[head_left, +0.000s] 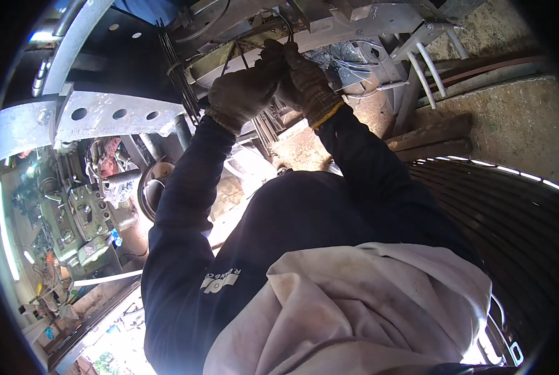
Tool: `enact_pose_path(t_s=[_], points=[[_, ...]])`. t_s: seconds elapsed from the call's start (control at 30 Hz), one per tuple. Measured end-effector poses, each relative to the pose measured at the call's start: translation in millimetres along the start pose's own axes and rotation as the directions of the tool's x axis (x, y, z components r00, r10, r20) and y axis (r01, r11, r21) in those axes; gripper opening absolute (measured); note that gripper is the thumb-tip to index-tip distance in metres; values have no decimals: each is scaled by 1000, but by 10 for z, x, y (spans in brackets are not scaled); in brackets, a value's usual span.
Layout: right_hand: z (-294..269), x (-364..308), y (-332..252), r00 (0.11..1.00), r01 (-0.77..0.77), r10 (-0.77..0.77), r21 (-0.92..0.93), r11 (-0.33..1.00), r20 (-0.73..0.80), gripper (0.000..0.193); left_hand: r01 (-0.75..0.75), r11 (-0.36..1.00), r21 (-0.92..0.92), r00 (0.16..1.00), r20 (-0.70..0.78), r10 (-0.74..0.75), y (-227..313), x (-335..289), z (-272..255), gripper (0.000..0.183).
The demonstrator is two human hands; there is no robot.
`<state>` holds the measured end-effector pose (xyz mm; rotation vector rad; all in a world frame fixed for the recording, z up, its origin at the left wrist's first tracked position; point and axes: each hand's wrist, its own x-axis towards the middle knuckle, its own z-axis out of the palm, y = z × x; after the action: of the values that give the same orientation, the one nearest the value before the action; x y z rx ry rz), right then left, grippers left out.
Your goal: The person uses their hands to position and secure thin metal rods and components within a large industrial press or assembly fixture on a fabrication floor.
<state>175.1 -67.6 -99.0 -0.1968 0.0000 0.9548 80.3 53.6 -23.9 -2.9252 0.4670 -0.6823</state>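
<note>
Both my hands wear dirty knitted work gloves and meet in front of a metal frame [348, 28]. My left hand [245, 94] is closed, its fingers reaching up against those of the right. My right hand [307, 84] is closed too, with fingertips pressed together. A thin black cable [289, 26] curves down to the fingertips. What the fingers pinch is hidden by the gloves and shadow. Beside my left wrist stands a bundle of thin dark rods [178, 75]. More thin rods [266, 130] show below the hands, between my forearms.
A pale metal beam with round holes [118, 114] runs at the left. Loose grey wires [351, 65] hang right of the hands, near light metal bars [429, 72]. Wooden planks [433, 132] lie further right. A green machine [82, 219] stands at the far left.
</note>
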Motion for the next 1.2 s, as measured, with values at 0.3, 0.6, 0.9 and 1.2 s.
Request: enact_pose_path(t_s=[0.3, 0.6, 0.9, 1.2], points=[[60, -29, -27, 987, 40, -44, -29, 999, -154, 39, 29, 999, 40, 994, 99, -33, 7, 131, -265, 38], [237, -63, -25, 976, 29, -33, -23, 999, -216, 31, 71, 990, 125, 990, 112, -86, 82, 99, -224, 33], [96, -47, -169, 998, -25, 13, -200, 980, -60, 52, 241, 965, 99, 962, 104, -251, 343, 215, -13, 21], [242, -39, -50, 977, -6, -44, -233, 972, -210, 35, 1, 975, 220, 989, 146, -34, 24, 256, -136, 25]])
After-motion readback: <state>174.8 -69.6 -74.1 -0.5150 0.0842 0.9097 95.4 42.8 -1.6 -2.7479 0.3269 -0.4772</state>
